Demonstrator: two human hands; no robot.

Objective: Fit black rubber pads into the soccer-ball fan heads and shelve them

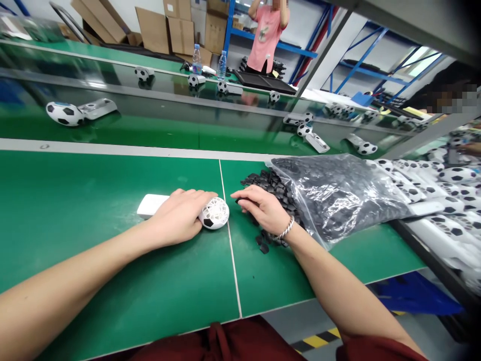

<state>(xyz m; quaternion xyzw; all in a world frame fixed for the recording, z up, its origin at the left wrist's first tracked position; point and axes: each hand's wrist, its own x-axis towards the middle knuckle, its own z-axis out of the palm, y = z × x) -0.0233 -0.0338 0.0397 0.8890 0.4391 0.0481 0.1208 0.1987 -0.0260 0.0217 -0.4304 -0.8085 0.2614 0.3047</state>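
My left hand [179,215] lies over a white handheld fan [214,213] with a football-patterned head, pressing it flat on the green table [93,210]; its white handle [148,205] sticks out to the left. My right hand [263,208], with a silver bracelet on the wrist, rests on a heap of small black plastic pieces [268,183] spilling from a clear plastic bag [334,193]. Its fingers are curled and pinch a black piece.
A green conveyor belt [150,133] behind the table carries more football fans [65,114]. A pile of finished fans [447,185] lies at the right. A person in a pink shirt [265,37] stands at the back near cardboard boxes and water bottles [197,59].
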